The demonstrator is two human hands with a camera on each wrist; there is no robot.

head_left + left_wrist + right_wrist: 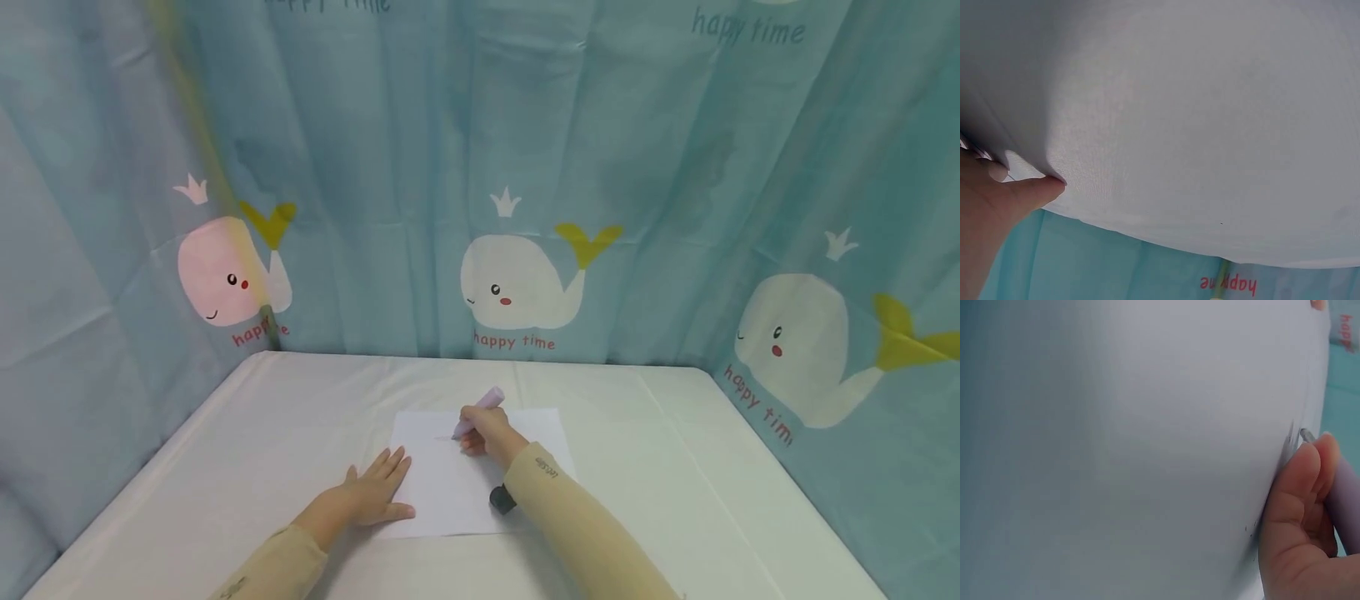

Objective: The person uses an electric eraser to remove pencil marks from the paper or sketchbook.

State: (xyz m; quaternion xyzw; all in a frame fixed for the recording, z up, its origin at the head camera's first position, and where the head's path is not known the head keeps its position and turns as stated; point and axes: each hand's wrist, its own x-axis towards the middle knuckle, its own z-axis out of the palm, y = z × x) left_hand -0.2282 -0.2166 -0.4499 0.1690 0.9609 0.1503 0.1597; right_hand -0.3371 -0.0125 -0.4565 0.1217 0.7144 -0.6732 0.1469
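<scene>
My right hand (489,432) pinches a light purple marker (491,397), its tip down on a white sheet of paper (442,492). A faint short line (442,437) runs left from the tip. In the right wrist view, thumb and fingers close round the marker (1344,503), and small dark marks show on the paper near that hand (1297,519). My left hand (371,492) rests with spread fingers on the paper's left edge. The left wrist view catches only part of this hand (997,194); its other fingers are hidden.
The paper lies on a table with a white cloth (660,467). A small black object (501,500) is beside the right sleeve; its kind is unclear. A blue curtain (390,167) with printed whales hangs behind and at both sides.
</scene>
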